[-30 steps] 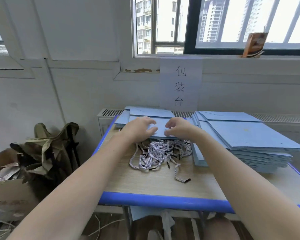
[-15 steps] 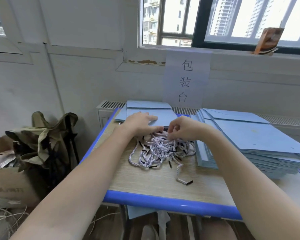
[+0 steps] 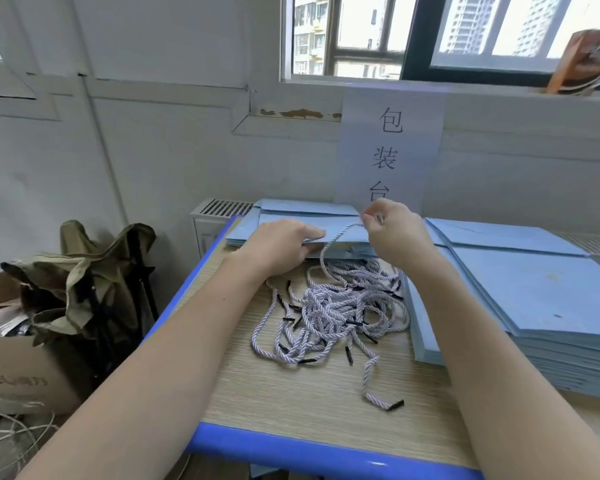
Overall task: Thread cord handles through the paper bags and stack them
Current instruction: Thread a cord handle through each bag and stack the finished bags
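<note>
Blue bag (image 3: 326,233) lies mid frame, top of its stack. The left hand (image 3: 281,249) grips its near edge. The right hand (image 3: 394,233) pinches one cord (image 3: 329,247), pulled up from the pile (image 3: 336,313). Threading seems just starting; next the cord tip must find a hole. A box (image 3: 21,375) at lower left holds scraps

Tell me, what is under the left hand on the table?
The left hand holds the edge of the top blue paper bag on a small stack. More bags lie below; their number is hidden. Cords lie nearer.
</note>
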A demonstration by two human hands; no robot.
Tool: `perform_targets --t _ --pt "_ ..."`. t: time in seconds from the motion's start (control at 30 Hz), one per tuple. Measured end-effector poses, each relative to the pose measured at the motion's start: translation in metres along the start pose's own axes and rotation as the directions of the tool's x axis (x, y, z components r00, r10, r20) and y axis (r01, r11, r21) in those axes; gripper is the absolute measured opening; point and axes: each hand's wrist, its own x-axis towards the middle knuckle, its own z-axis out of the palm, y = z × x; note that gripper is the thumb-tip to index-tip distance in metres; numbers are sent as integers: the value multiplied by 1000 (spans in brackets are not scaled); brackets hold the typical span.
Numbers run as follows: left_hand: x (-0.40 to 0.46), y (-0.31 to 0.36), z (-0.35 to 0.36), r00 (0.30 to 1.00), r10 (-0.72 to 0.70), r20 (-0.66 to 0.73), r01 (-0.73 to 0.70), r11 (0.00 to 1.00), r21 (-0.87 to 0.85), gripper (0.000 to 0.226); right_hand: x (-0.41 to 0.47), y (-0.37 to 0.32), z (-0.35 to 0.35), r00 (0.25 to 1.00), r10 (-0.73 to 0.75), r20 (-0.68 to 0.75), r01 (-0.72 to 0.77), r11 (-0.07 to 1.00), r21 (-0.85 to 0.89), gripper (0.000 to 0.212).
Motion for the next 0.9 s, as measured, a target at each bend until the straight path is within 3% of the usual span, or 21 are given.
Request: perform_targets --t 0.13,0.23,0.3,0.37,0.43,0.5,0.63,0.73,0.9 --pt "-5 1 -5 999 18 -32 -19 999 -45 65 -8 -3 -9 985 128 117 -164 907 388 15" --pt "-11 3 -5 1000 9 1 -9 999 -50 59 -17 -2 -16 973 133 188 -222 759 612 17" --pt "-14 3 -7 1000 -23 -6 23 998 -51 56 -21 1 -19 981 96 169 -185 728 660 18" --pt "-16 5 -10 999 -46 -18 45 998 -43 55 -21 6 -19 996 66 65 -91 837 540 20" --pt "-19 7 -11 999 -49 -17 48 998 -44 51 -21 9 -18 998 18 -68 -2 973 230 23" --pt "-21 9 -12 998 -53 -24 52 998 -38 49 -22 8 -15 994 -43 -97 46 998 38 28" --pt "-24 14 -16 996 -62 -71 61 998 -9 44 -21 11 -8 990 -142 -7 139 976 -169 29" --pt "-25 17 -18 994 -59 -92 60 998 9 41 -20 12 -5 984 -149 -98 124 966 -227 20" --pt "-26 18 -16 996 -41 -77 41 999 0 36 -28 5 -13 981 -78 -176 54 989 -137 54"
